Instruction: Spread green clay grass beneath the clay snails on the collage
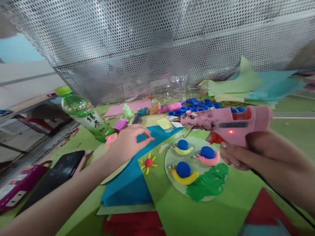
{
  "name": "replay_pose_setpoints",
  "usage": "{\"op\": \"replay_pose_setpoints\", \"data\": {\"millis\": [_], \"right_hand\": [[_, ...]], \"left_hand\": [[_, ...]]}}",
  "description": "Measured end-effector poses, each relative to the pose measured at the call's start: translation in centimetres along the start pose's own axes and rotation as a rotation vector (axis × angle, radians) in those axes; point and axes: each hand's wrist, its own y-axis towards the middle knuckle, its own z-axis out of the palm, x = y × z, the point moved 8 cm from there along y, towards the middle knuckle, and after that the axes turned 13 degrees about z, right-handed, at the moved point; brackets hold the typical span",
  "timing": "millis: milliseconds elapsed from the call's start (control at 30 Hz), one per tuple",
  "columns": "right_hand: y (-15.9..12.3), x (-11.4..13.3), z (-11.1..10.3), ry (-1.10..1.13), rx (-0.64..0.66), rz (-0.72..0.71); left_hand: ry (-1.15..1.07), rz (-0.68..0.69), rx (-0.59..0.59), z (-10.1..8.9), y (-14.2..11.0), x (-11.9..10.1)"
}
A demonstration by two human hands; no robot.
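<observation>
My right hand [236, 154] is wrapped round the handle of a pink hot glue gun [219, 119], with a finger at its orange trigger. The gun's stained nozzle points left, and a small red light glows on its side. Over the blue paper [130, 183], my left hand [134, 139] is curved, thumb and forefinger tips slightly apart with nothing visible between them. Below the gun, a pale round disc [172, 149] on green paper [182, 216] bears three clay snails with blue shells, including a yellow snail [188, 178], and a green clay patch [209, 182]. A red clay sun [148, 163] lies left of the disc.
A green tea bottle [83, 114] stands at the left, near a black phone [54, 177] and a purple device [19, 188]. Blue caps [199, 106] and clay packets [162, 108] lie at the back before a perforated metal panel [128, 49]. The gun's cord [280, 196] runs lower right.
</observation>
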Motion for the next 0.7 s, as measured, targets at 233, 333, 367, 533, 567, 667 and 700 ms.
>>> {"op": "replay_pose_setpoints", "data": {"millis": [233, 333, 367, 533, 567, 667, 700], "right_hand": [[0.5, -0.4, 0.2, 0.111, 0.075, 0.020], [0.5, -0.4, 0.2, 0.139, 0.104, 0.018], [0.6, -0.3, 0.2, 0.146, 0.116, 0.017], [0.7, -0.6, 0.3, 0.179, 0.127, 0.054], [0.7, -0.7, 0.3, 0.179, 0.124, 0.063], [0.6, -0.9, 0.2, 0.174, 0.116, 0.085], [0.6, -0.9, 0.2, 0.172, 0.117, 0.089]], "left_hand": [[-0.053, 0.003, 0.048, 1.4, 0.4, 0.0], [-0.077, 0.046, 0.094, 2.3, 0.4, -0.6], [-0.084, 0.057, 0.113, 2.7, 0.3, -0.8], [-0.089, 0.053, 0.174, 3.9, 0.0, -1.4], [-0.089, 0.047, 0.180, 4.0, 0.0, -1.5], [-0.103, 0.029, 0.190, 4.0, -0.1, -1.5], [-0.109, 0.021, 0.189, 4.0, -0.1, -1.5]]}}
